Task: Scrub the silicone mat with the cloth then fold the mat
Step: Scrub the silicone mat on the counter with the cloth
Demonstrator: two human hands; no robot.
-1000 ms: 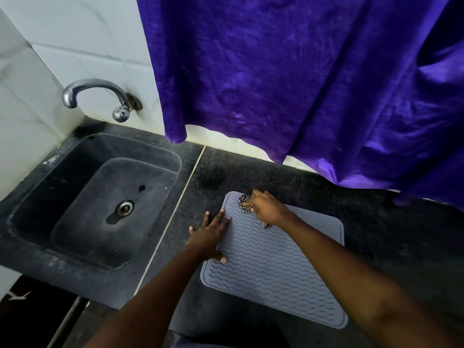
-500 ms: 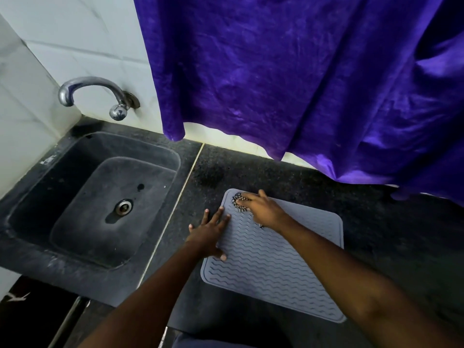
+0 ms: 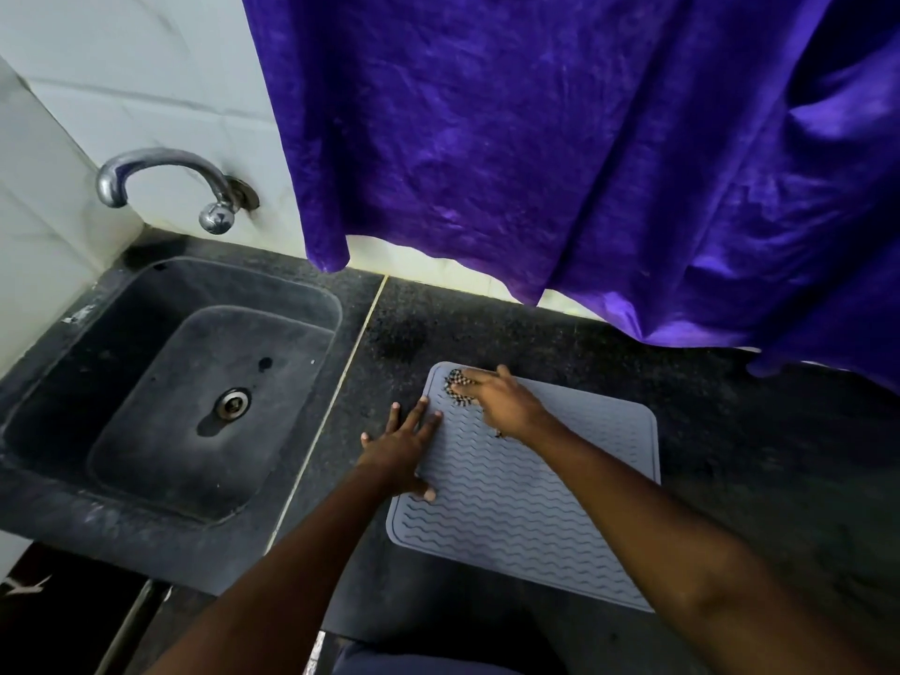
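A grey silicone mat (image 3: 531,509) with wavy ridges lies flat on the dark stone counter. My left hand (image 3: 402,448) lies flat with spread fingers over the mat's left edge, pressing it down. My right hand (image 3: 501,399) presses a small black-and-white checked cloth (image 3: 457,386) onto the mat's far left corner. Its fingers lie fairly straight over the cloth. Most of the cloth is hidden under the hand.
A dark sink (image 3: 195,392) with a metal drain sits to the left, under a chrome tap (image 3: 170,182) on the tiled wall. A purple curtain (image 3: 584,153) hangs over the back of the counter (image 3: 730,431). The counter's front edge runs just below the mat.
My right hand has slid the cloth a little toward the mat's far left corner. My left hand has stayed pressed on the left edge.
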